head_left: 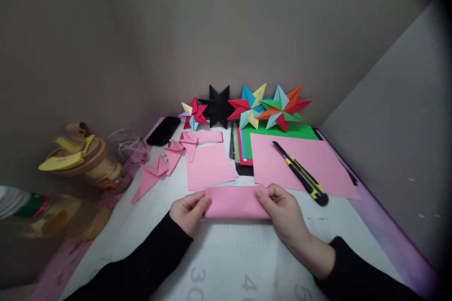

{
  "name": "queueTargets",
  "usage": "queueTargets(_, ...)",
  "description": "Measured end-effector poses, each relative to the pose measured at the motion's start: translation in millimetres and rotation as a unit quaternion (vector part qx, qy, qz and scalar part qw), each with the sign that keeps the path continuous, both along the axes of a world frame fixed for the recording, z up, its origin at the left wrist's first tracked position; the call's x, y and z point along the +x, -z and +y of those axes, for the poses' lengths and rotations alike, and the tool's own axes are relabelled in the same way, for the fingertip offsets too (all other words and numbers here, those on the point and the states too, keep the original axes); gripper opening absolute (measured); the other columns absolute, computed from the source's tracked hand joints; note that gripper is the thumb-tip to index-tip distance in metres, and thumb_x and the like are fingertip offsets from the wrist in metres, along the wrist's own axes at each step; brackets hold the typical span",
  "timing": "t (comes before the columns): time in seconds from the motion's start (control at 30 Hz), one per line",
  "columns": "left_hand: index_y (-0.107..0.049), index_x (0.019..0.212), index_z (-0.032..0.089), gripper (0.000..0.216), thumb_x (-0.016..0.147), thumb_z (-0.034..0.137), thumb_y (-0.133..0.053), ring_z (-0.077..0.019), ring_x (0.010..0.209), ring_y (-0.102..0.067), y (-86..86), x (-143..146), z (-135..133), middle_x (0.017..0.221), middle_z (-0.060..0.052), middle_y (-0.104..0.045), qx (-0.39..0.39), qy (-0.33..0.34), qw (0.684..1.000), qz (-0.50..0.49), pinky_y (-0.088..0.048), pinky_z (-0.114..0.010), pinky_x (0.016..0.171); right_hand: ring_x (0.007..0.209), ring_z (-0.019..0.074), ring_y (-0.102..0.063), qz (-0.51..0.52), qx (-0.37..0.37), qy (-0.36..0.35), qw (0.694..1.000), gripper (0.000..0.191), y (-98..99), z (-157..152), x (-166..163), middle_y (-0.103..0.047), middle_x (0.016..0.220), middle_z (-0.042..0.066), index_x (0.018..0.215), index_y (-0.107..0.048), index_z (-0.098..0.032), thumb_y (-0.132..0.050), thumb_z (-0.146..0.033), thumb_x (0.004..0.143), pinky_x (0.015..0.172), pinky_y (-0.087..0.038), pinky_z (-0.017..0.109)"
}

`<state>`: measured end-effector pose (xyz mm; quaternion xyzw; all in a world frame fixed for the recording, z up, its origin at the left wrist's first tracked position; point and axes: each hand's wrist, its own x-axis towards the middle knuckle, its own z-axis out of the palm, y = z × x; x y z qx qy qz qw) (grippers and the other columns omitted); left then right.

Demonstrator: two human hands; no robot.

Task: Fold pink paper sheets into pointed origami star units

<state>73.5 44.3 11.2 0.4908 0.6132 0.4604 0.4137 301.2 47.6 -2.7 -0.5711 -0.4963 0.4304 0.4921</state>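
Bare left hand (190, 210): it was closed on the left end of a folded rectangular pink paper (235, 202)
Bare right hand (286, 211): it pinched the right end, so the paper was between both hands
Black-and-yellow plastic cutter (303, 178): it lay beyond the grip, to the right, upon a large flat pink paper sheet (268, 164)
Black and many-coloured pointed paper stars (251, 107): they stood far behind the grip

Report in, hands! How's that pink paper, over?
Left grip and right grip: pinching opposite ends of pink paper. Paper: spanning the gap between them. Cutter: lying off to the right, touching neither.
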Motion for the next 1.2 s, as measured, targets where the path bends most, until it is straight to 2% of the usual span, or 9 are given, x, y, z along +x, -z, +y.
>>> queueTargets(0.3,-0.074,0.087,0.018,0.029,0.068,0.037,-0.064,-0.0207,0.076,-0.065,2.8,-0.3,-0.9,0.082,-0.004,-0.073,-0.004,0.002,1.000,-0.002,-0.051,-0.029,0.071,0.053,0.0108,-0.030,0.018,0.004,0.004,1.000,0.035,3.1,0.3,-0.7,-0.034,0.056,-0.005,0.058,-0.040,-0.020,-0.062,-0.040,0.076,0.050,-0.026,0.023)
queueTargets(0.53,-0.074,0.087,0.017,0.030,0.068,0.038,-0.064,-0.0209,0.075,-0.065,2.6,0.3,-1.0,0.081,-0.004,-0.073,-0.004,0.001,1.000,-0.008,-0.051,-0.030,0.071,0.053,0.0106,-0.032,0.010,0.008,0.007,1.000,0.033,1.8,0.1,-1.3,-0.036,0.056,-0.005,0.059,-0.042,-0.019,-0.062,-0.040,0.076,0.049,-0.027,0.023)
queueTargets(0.63,-0.075,0.085,0.017,0.029,0.068,0.038,-0.063,-0.0199,0.070,-0.063,1.6,0.3,-1.0,0.076,-0.003,-0.073,-0.003,0.001,1.000,-0.002,-0.050,-0.028,0.066,0.052,0.0106,-0.031,0.018,0.009,0.006,1.000,0.036,1.9,0.0,-1.8,-0.034,0.055,-0.005,0.058,-0.039,-0.020,-0.062,-0.042,0.076,0.049,-0.027,0.023)
queueTargets(0.8,-0.075,0.068,0.017,0.023,0.068,0.037,-0.063,-0.0153,0.057,-0.056,0.5,-0.4,-0.3,0.057,-0.001,-0.066,-0.005,0.006,1.000,0.019,-0.045,-0.023,0.056,0.052,0.0103,-0.031,0.032,0.004,0.000,0.999,0.037,1.6,-0.8,-1.9,-0.033,0.056,-0.006,0.059,-0.038,-0.020,-0.062,-0.042,0.076,0.049,-0.026,0.023)
queueTargets(0.9,-0.074,0.066,0.017,0.023,0.068,0.037,-0.063,-0.0148,0.056,-0.055,0.6,-1.4,1.3,0.056,0.000,-0.064,-0.001,-0.001,1.000,0.021,-0.044,-0.023,0.056,0.053,0.0103,-0.034,0.061,0.006,-0.003,0.998,0.032,1.2,-0.7,-1.9,-0.037,0.058,-0.005,0.062,-0.043,-0.019,-0.063,-0.040,0.076,0.050,-0.028,0.023)
queueTargets(1.03,-0.073,0.070,0.016,0.023,0.066,0.038,-0.065,-0.0166,0.063,-0.059,0.2,-3.5,3.6,0.064,-0.002,-0.068,-0.002,-0.028,0.999,0.021,-0.046,-0.024,0.062,0.060,0.0115,-0.042,0.106,0.028,0.009,0.994,0.022,1.4,2.4,-1.8,-0.047,0.065,-0.003,0.071,-0.052,-0.019,-0.065,-0.035,0.076,0.056,-0.034,0.023)
queueTargets(1.2,-0.072,0.069,0.016,0.024,0.066,0.039,-0.065,-0.0166,0.063,-0.059,-0.4,-4.9,4.6,0.064,-0.002,-0.068,0.009,-0.026,0.999,0.037,-0.046,-0.023,0.062,0.064,0.0131,-0.047,0.104,0.023,0.016,0.994,0.022,-0.3,6.2,-0.6,-0.054,0.065,-0.001,0.063,-0.055,-0.018,-0.067,-0.032,0.074,0.061,-0.037,0.026)
